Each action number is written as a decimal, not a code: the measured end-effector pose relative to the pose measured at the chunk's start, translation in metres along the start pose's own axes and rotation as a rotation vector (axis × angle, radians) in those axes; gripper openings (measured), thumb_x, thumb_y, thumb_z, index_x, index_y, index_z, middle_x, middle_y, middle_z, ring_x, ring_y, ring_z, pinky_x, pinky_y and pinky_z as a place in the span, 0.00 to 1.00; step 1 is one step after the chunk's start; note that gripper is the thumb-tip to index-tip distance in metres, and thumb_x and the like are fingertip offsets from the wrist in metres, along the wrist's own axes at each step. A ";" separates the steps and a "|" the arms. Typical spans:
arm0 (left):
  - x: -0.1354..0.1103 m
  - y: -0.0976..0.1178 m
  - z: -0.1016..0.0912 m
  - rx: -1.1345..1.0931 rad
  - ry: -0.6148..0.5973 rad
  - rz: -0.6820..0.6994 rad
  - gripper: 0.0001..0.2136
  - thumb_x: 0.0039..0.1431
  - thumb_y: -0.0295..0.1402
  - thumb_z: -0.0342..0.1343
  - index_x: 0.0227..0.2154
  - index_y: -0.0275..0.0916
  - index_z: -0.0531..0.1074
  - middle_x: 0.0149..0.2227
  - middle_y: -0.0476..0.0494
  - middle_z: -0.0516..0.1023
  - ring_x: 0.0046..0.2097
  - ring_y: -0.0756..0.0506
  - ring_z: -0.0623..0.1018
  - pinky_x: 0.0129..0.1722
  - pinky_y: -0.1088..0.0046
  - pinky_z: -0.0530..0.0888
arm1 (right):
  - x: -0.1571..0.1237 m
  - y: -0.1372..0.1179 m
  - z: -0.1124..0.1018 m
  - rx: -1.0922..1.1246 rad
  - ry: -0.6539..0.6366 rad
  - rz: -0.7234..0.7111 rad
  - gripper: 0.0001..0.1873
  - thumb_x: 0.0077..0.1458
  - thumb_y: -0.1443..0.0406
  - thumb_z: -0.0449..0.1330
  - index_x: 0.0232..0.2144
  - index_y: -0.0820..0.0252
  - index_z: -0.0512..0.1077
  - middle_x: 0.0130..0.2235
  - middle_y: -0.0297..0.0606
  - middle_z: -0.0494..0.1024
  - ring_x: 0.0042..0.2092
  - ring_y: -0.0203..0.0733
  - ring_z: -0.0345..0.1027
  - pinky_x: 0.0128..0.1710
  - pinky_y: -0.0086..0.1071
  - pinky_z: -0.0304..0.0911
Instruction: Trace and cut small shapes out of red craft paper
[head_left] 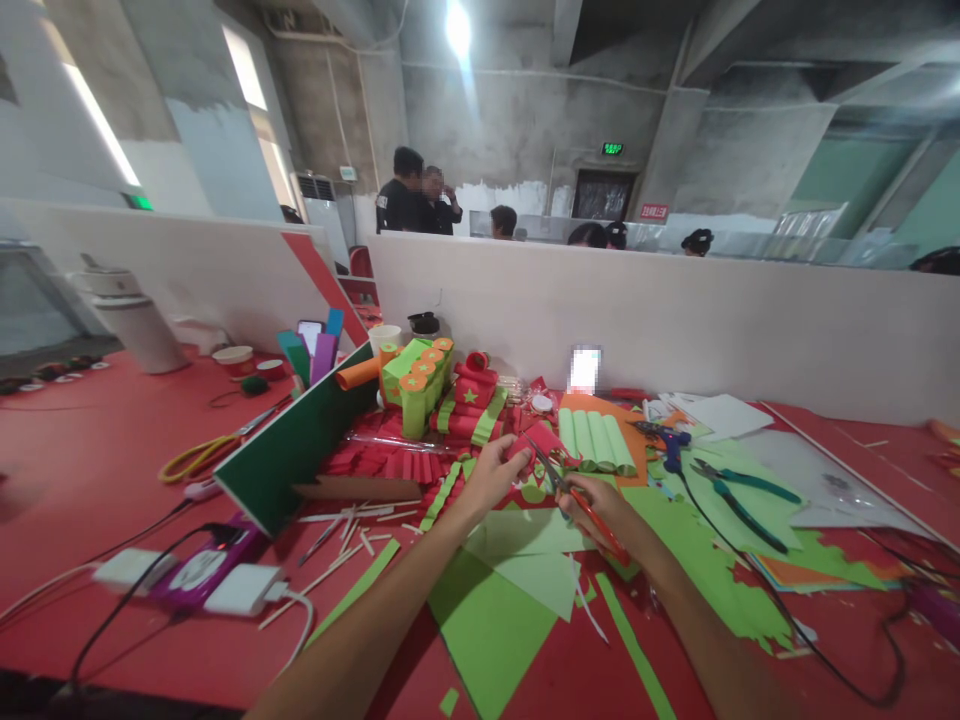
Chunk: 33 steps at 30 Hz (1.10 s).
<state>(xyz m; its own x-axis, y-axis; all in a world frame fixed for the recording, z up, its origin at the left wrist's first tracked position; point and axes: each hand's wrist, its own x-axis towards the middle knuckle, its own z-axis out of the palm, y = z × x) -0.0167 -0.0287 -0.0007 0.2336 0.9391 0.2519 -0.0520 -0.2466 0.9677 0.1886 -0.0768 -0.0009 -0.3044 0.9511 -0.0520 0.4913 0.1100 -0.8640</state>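
Near the middle of the table, my left hand pinches a small piece of red paper. My right hand is closed round orange-handled scissors, whose blades reach up to the red paper. Below both hands lie sheets of light green paper. Just beyond them are rolled pale green paper tubes on an orange sheet. Left of these stands a tank-like paper model in red with a star, beside a green paper model with orange discs.
A dark green board leans at left, near yellow-handled scissors and a purple power strip. Teal-handled pliers and a blue glue gun with a trailing cable lie right. A white partition closes the back; several people are beyond it.
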 end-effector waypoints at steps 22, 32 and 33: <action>0.001 0.002 0.001 -0.154 0.100 0.027 0.12 0.51 0.37 0.63 0.33 0.39 0.67 0.28 0.51 0.73 0.28 0.51 0.74 0.30 0.75 0.71 | 0.002 0.010 0.002 0.078 -0.019 0.030 0.19 0.56 0.48 0.60 0.35 0.57 0.66 0.17 0.24 0.64 0.12 0.29 0.54 0.09 0.20 0.50; 0.000 0.004 0.000 -0.084 0.160 0.055 0.15 0.50 0.41 0.64 0.35 0.39 0.66 0.27 0.52 0.72 0.28 0.50 0.73 0.31 0.74 0.70 | 0.006 0.012 0.004 0.125 -0.063 0.118 0.24 0.55 0.43 0.57 0.38 0.57 0.66 0.18 0.24 0.65 0.12 0.30 0.56 0.09 0.21 0.53; 0.000 0.004 0.000 -0.087 0.157 0.055 0.15 0.50 0.41 0.64 0.34 0.39 0.66 0.26 0.52 0.72 0.28 0.50 0.73 0.31 0.75 0.70 | 0.007 0.013 0.005 0.134 -0.072 0.124 0.24 0.55 0.43 0.57 0.38 0.57 0.65 0.18 0.24 0.65 0.12 0.30 0.56 0.09 0.21 0.54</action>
<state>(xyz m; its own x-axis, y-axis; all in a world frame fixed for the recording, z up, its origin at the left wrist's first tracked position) -0.0167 -0.0295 0.0036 0.0735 0.9522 0.2964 -0.1460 -0.2837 0.9477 0.1890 -0.0702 -0.0153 -0.3079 0.9315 -0.1936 0.4169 -0.0508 -0.9075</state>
